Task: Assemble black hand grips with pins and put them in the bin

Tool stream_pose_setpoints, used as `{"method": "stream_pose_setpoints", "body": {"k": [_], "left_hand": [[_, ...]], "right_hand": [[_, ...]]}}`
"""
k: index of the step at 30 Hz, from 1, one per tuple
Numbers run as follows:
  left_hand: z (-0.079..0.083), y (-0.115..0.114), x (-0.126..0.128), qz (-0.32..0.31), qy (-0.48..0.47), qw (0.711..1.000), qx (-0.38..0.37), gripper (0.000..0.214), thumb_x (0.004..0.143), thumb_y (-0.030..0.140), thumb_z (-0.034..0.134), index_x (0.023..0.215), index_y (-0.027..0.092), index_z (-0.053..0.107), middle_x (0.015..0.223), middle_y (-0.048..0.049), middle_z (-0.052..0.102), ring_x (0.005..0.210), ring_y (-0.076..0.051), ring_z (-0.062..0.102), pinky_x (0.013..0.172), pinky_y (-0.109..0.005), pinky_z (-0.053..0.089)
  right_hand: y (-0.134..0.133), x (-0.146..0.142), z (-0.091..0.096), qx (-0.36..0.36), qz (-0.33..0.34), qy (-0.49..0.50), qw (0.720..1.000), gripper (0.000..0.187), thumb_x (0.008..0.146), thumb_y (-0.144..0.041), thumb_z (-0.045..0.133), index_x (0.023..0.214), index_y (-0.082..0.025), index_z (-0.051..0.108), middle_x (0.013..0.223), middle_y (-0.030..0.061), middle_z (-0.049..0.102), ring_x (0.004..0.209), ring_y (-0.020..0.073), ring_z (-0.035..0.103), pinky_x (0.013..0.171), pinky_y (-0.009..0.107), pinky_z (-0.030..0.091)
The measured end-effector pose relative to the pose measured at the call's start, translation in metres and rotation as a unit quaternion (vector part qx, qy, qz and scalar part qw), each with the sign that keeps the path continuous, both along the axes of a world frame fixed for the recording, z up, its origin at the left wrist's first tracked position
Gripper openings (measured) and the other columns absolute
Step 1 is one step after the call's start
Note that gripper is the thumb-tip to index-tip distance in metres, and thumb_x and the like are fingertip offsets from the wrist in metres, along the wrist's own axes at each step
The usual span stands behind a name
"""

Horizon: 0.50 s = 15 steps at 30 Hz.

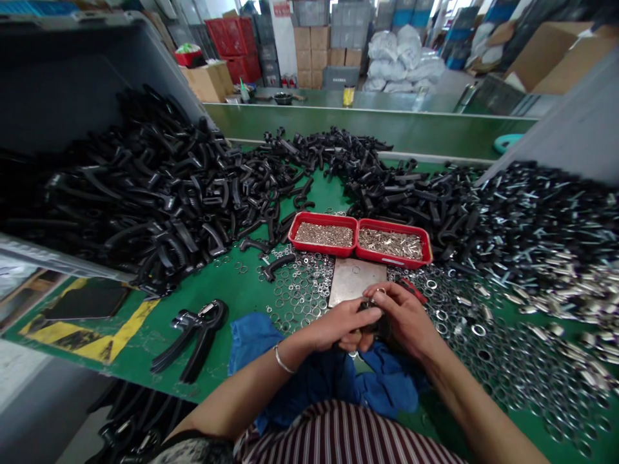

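My left hand [349,323] is closed around a small black part [382,326], mostly hidden by the fingers. My right hand [405,317] meets it and pinches a thin metal ring [379,292] at the part's top. A metal plate [349,283] lies just beyond both hands. Blue cloth [333,370] is spread under my wrists. On the left of the green table, a black hand grip exerciser [196,335] with two handles and a spring lies by itself.
Two red trays [323,250] hold small metal pins. Loose rings [294,296] lie scattered on both sides. Black handles [193,187] spill from a grey bin [159,64] at left. Black parts with bolts [546,212] heap at right. A green conveyor [411,129] runs behind.
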<state>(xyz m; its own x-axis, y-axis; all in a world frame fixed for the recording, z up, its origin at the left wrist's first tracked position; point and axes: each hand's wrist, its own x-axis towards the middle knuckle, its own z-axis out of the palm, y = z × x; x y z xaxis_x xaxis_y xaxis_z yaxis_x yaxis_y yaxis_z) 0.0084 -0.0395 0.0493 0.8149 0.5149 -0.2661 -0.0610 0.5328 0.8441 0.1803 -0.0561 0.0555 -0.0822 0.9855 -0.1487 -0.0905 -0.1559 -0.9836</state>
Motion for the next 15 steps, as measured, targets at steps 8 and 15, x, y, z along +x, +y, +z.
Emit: {"method": "stream_pose_setpoints", "body": {"k": [8,15], "left_hand": [[0.015,0.031,-0.024,0.376,-0.084,0.922,0.040,0.020,0.090,0.036,0.060,0.094,0.016,0.058,0.086,-0.0042,0.066,0.077,-0.011,0.061,0.067,-0.022,0.046],[0.008,0.063,-0.003,0.381,0.000,0.916,0.124,0.026,0.086,0.043,0.066,0.092,0.018,0.059,0.077,0.0001,0.063,0.061,-0.008,0.052,0.056,-0.020,0.038]], "right_hand": [[0.080,0.007,-0.027,0.234,0.089,-0.397,0.883,0.010,0.089,-0.028,0.059,0.086,-0.021,0.065,0.097,0.0107,0.063,0.099,0.0276,0.056,0.094,0.047,0.045],[0.088,0.009,-0.032,0.233,0.070,-0.389,0.888,0.011,0.090,-0.029,0.059,0.083,-0.022,0.060,0.093,0.0090,0.064,0.093,0.0259,0.058,0.089,0.045,0.048]]}}
